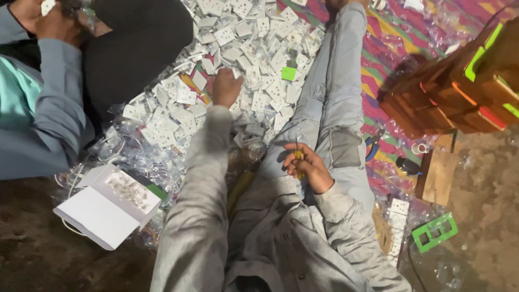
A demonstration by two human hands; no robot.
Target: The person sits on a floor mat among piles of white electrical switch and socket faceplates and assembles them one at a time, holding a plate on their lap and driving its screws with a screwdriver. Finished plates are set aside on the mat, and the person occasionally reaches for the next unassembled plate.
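My left hand (pixel 226 86) reaches forward into a big heap of white socket plates (pixel 254 48) on the floor, fingers curled down among them; whether it grips one is hidden. My right hand (pixel 307 166) rests on my thigh and holds a small screwdriver with a yellow handle (pixel 298 157). My outstretched leg in grey trousers (pixel 338 92) runs along the right side of the heap.
Another person in a grey-blue sleeve (pixel 48 119) sits at the left. An open white box of small screws (pixel 111 203) lies near my left elbow. Brown stacked cartons (pixel 459 92), blue pliers (pixel 373 147), a wooden board (pixel 438 173) and a green frame (pixel 434 232) lie at right.
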